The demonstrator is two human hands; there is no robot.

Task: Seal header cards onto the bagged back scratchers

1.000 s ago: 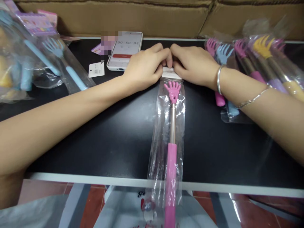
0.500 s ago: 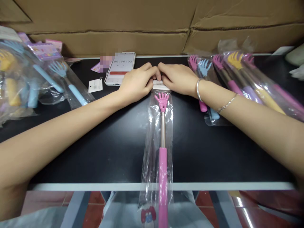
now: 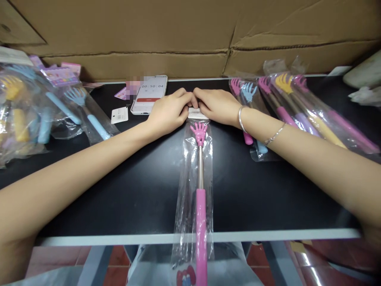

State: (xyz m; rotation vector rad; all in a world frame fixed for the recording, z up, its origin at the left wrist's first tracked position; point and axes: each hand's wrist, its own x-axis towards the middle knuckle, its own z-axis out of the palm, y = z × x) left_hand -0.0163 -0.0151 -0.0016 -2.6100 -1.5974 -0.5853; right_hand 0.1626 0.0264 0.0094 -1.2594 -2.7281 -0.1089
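Note:
A pink hand-shaped back scratcher (image 3: 201, 222) lies inside a long clear plastic bag (image 3: 185, 182), its claw end away from me. The handle end sticks out past the front edge of the table. Across the far end of the bag is a white card (image 3: 198, 114). My left hand (image 3: 169, 112) pinches the card's left side with curled fingers. From the other side my right hand (image 3: 218, 106) is closed on the card too, and the fingertips of both hands meet above it. My fingers cover the upper part of the card.
A phone (image 3: 151, 93) showing a timer lies behind my left hand, beside a small white tag (image 3: 119, 115). Bagged back scratchers are heaped at left (image 3: 19, 119), with several more at right (image 3: 309, 107). A cardboard wall (image 3: 133, 35) stands behind the black table (image 3: 143, 190).
The view has tilted up a little, so the things on the table sit lower and those on the right further left. Both hands keep nearly the same hold on the card.

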